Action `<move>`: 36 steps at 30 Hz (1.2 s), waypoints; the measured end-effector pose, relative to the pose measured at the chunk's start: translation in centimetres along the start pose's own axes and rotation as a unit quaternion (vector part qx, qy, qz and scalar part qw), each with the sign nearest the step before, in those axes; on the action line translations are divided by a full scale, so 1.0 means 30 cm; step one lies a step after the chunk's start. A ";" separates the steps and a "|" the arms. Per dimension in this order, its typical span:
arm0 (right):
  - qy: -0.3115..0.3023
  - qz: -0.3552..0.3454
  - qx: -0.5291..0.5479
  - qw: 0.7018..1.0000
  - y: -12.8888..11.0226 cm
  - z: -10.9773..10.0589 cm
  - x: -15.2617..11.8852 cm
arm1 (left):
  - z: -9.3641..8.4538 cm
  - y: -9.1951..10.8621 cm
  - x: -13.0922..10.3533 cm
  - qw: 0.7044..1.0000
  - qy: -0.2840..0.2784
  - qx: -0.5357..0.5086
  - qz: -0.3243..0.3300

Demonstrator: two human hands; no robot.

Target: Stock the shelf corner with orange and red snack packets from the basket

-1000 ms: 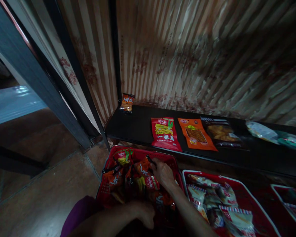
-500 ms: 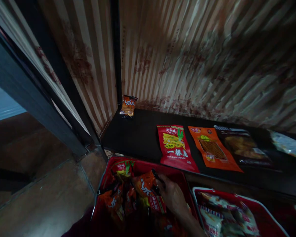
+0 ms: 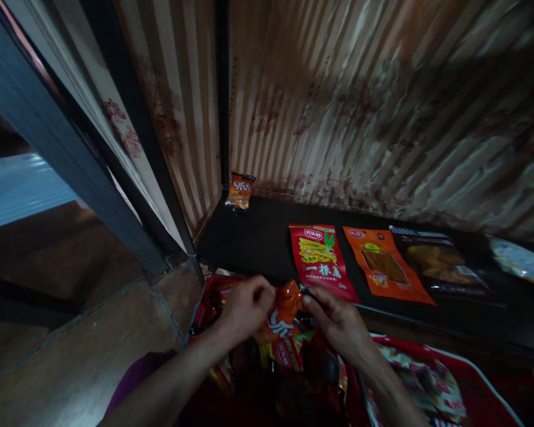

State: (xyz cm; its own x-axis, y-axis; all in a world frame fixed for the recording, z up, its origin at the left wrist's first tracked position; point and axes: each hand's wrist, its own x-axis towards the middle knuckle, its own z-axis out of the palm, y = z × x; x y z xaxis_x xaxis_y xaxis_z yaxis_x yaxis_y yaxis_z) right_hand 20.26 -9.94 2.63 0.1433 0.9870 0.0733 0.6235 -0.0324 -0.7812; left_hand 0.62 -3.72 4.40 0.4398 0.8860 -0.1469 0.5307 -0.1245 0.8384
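Observation:
My right hand (image 3: 340,320) pinches the dark end of a small orange snack packet (image 3: 285,314), which is held above the red basket (image 3: 199,311). On the packet's other side, my left hand (image 3: 248,305) is closed with its fingertips at the edge. Below them in the basket lie several red and orange snack packets, among them a red packet (image 3: 285,354) with a green and yellow print. My forearms and the dim light hide much of the basket's contents.
A black shelf (image 3: 258,237) carries a small orange packet (image 3: 240,191) in its corner. Along it lie a red bag (image 3: 323,261), an orange bag (image 3: 385,264) and a dark bag (image 3: 440,264). Another red basket (image 3: 476,379) holds white packets. A metal post (image 3: 93,154) stands left.
My left hand has come into view and closed at the orange packet. My right hand has lifted that packet out of the pile and moved slightly right. The view has shifted a little.

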 end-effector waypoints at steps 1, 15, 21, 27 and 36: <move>0.017 0.005 0.026 0.999 -0.021 -0.007 0.009 | -0.032 0.009 0.016 0.998 0.058 -0.014 0.016; 0.062 -0.001 0.113 0.992 -0.134 0.001 0.229 | -0.028 -0.087 0.028 0.933 -0.179 -0.308 0.049; 0.216 0.032 0.298 0.929 -0.166 0.041 0.191 | -0.011 -0.074 0.053 0.903 -0.045 -0.425 0.045; 0.142 0.129 0.366 0.911 -0.081 0.187 0.116 | 0.009 -0.077 0.076 0.895 0.016 -0.445 0.022; 0.000 0.055 0.374 0.926 -0.047 0.249 0.126 | -0.010 -0.105 0.125 0.902 0.077 -0.425 0.013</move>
State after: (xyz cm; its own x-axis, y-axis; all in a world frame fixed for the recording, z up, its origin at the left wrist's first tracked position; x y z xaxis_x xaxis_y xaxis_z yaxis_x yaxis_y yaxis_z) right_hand 14.20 -4.99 -0.63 0.1737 0.9843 -0.0325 -0.1025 -0.0147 -0.9946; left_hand 0.37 0.12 1.36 0.3045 0.9471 -0.1013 -0.2548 0.1834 0.9495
